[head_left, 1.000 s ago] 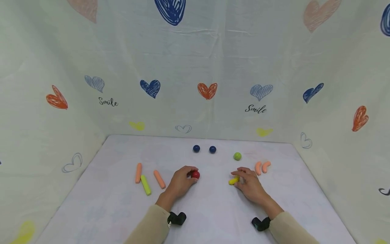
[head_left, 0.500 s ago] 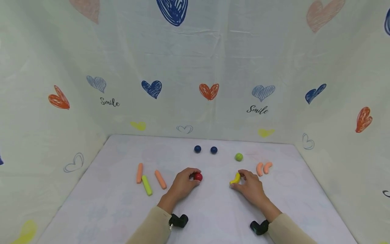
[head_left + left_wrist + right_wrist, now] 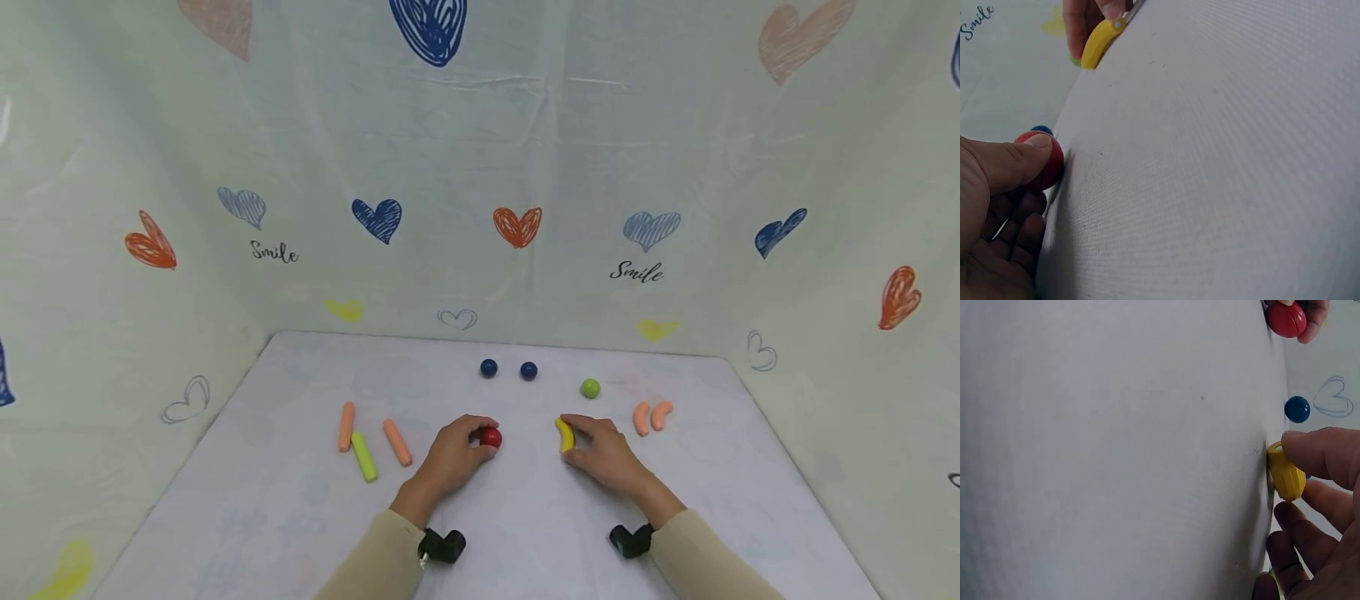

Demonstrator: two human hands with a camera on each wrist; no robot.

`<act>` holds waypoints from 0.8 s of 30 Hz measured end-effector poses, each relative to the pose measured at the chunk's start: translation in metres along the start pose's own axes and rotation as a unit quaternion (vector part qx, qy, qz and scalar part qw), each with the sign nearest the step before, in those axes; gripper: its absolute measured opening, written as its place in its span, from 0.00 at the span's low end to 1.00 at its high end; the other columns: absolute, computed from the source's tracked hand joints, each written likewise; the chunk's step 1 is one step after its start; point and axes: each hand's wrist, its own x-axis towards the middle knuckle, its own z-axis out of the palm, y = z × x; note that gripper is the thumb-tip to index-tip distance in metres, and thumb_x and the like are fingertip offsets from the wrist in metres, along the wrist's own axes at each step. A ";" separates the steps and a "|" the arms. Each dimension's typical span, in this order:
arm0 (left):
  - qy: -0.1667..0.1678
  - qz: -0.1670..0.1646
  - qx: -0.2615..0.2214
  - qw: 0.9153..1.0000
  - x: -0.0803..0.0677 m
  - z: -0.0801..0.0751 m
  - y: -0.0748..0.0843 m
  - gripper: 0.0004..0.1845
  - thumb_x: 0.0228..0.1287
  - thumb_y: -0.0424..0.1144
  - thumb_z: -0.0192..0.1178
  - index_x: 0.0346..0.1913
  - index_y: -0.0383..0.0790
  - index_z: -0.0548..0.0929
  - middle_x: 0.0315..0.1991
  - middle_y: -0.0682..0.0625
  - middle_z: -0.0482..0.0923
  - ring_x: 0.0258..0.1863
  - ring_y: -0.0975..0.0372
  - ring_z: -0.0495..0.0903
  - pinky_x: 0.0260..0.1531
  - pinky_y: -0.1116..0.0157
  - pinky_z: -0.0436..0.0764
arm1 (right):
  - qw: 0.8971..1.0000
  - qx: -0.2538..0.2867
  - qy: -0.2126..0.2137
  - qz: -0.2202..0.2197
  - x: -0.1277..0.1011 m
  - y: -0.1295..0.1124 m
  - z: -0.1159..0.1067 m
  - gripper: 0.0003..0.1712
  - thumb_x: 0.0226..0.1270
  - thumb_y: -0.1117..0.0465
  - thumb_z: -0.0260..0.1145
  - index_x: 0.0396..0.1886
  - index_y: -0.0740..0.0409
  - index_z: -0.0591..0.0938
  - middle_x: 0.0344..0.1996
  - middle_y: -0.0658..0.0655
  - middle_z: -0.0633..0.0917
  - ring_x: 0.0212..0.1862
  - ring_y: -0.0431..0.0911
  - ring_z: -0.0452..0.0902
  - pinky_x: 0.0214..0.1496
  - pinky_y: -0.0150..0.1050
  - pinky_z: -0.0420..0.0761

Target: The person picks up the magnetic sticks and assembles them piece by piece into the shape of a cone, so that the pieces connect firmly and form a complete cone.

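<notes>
My left hand [image 3: 452, 456] pinches a small red ball [image 3: 491, 437] between thumb and fingers, low over the white table. In the right wrist view the red ball [image 3: 1286, 320] shows a groove across its surface. To its right, my right hand [image 3: 609, 457] holds a small yellow toy banana [image 3: 565, 435] by its two ends, thumb at the near end and a finger at the far one. A gap separates the ball from the banana. The left wrist view shows the curved banana [image 3: 1101, 42] near the table surface; whether it touches the cloth I cannot tell.
Two dark blue balls [image 3: 528, 371] and a green ball [image 3: 590, 388] lie toward the back of the table [image 3: 255, 467]. Two curved orange pieces [image 3: 641, 419] are at the right. On the left lie two orange sticks [image 3: 397, 442] and a yellow-green stick [image 3: 364, 457].
My right hand has moved a little left with the banana, which has turned from lying crosswise to pointing away from me. The left hand keeps its hold on the red ball.
</notes>
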 end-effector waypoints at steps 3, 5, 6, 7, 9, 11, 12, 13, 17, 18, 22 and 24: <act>-0.001 0.000 0.000 1.000 0.000 0.000 0.000 0.21 0.68 0.34 0.71 0.63 0.45 0.84 0.61 0.48 0.83 0.61 0.52 0.80 0.63 0.50 0.81 | 1.000 0.001 -0.002 -0.006 0.000 0.001 -0.001 0.34 0.67 0.59 0.74 0.73 0.52 0.78 0.71 0.58 0.79 0.70 0.58 0.69 0.72 0.62 0.70; 0.000 -0.001 0.001 1.000 0.001 0.000 0.000 0.21 0.68 0.35 0.71 0.63 0.45 0.84 0.61 0.48 0.82 0.62 0.53 0.80 0.64 0.50 0.81 | 1.000 0.001 -0.004 -0.005 0.000 0.002 -0.002 0.34 0.68 0.59 0.74 0.74 0.52 0.78 0.71 0.58 0.79 0.71 0.58 0.69 0.73 0.61 0.69; 0.000 0.000 0.000 1.000 0.001 0.000 0.001 0.21 0.68 0.35 0.71 0.63 0.45 0.84 0.61 0.48 0.82 0.62 0.53 0.80 0.64 0.50 0.81 | 1.000 0.001 -0.006 -0.006 0.000 0.003 -0.002 0.34 0.69 0.59 0.73 0.74 0.52 0.78 0.71 0.58 0.78 0.71 0.59 0.69 0.73 0.62 0.70; 0.001 0.001 0.000 1.000 0.001 0.000 0.001 0.21 0.68 0.35 0.71 0.63 0.45 0.84 0.61 0.48 0.82 0.62 0.53 0.80 0.64 0.50 0.81 | 1.000 0.004 -0.009 -0.005 0.000 0.003 -0.002 0.34 0.69 0.59 0.73 0.74 0.52 0.78 0.71 0.58 0.79 0.71 0.59 0.69 0.73 0.62 0.70; 0.002 0.005 0.004 1.000 0.001 0.000 0.001 0.21 0.68 0.35 0.71 0.63 0.44 0.84 0.61 0.48 0.83 0.62 0.52 0.80 0.64 0.50 0.81 | 1.000 0.011 -0.013 0.000 0.000 0.004 -0.003 0.34 0.70 0.59 0.72 0.74 0.51 0.77 0.71 0.58 0.79 0.71 0.59 0.69 0.73 0.62 0.69; 0.003 0.005 0.007 1.000 0.002 0.000 0.001 0.21 0.68 0.35 0.71 0.63 0.44 0.84 0.61 0.48 0.83 0.62 0.52 0.80 0.64 0.49 0.81 | 1.000 0.014 -0.018 -0.003 0.001 0.005 -0.004 0.33 0.70 0.59 0.71 0.75 0.50 0.77 0.71 0.58 0.79 0.70 0.58 0.69 0.72 0.62 0.70; 0.004 0.005 0.008 1.000 0.002 0.000 0.001 0.21 0.68 0.35 0.71 0.63 0.44 0.84 0.61 0.47 0.83 0.62 0.52 0.80 0.64 0.49 0.81 | 1.000 0.014 -0.020 -0.004 0.001 0.006 -0.005 0.33 0.71 0.59 0.71 0.75 0.50 0.77 0.71 0.58 0.78 0.70 0.58 0.69 0.71 0.62 0.70; 0.005 0.006 0.010 1.000 0.002 0.001 0.000 0.21 0.68 0.35 0.71 0.63 0.44 0.84 0.61 0.47 0.83 0.62 0.52 0.81 0.64 0.49 0.81 | 1.000 0.016 -0.021 -0.004 0.001 0.006 -0.005 0.33 0.71 0.58 0.71 0.75 0.49 0.77 0.71 0.57 0.78 0.70 0.57 0.69 0.71 0.61 0.70; 0.006 0.004 0.011 1.000 0.002 0.001 0.001 0.21 0.68 0.36 0.71 0.62 0.45 0.84 0.60 0.48 0.83 0.61 0.53 0.81 0.63 0.50 0.81 | 1.000 0.011 -0.020 -0.012 0.003 0.008 -0.004 0.34 0.71 0.53 0.73 0.74 0.49 0.77 0.71 0.56 0.79 0.70 0.56 0.70 0.70 0.60 0.70; 0.006 0.004 0.012 1.000 0.002 0.001 0.001 0.21 0.68 0.36 0.71 0.62 0.45 0.84 0.60 0.49 0.83 0.60 0.54 0.81 0.63 0.50 0.81 | 1.000 0.007 -0.017 -0.014 0.003 0.009 -0.004 0.34 0.70 0.51 0.73 0.74 0.49 0.78 0.70 0.56 0.80 0.69 0.56 0.70 0.70 0.60 0.71; 0.007 0.005 0.015 1.000 0.001 0.001 0.001 0.21 0.68 0.36 0.72 0.62 0.45 0.84 0.59 0.49 0.84 0.60 0.54 0.81 0.63 0.50 0.81 | 1.000 -0.004 0.005 -0.016 0.006 0.005 0.002 0.34 0.68 0.47 0.75 0.71 0.53 0.80 0.61 0.55 0.85 0.63 0.54 0.75 0.65 0.56 0.74; 0.008 0.010 0.016 1.000 0.001 0.000 0.000 0.21 0.68 0.35 0.72 0.62 0.44 0.85 0.58 0.48 0.84 0.59 0.53 0.81 0.63 0.49 0.81 | 1.000 -0.014 0.015 -0.017 0.007 0.003 0.005 0.33 0.68 0.47 0.76 0.69 0.54 0.81 0.56 0.54 0.86 0.58 0.51 0.77 0.61 0.53 0.76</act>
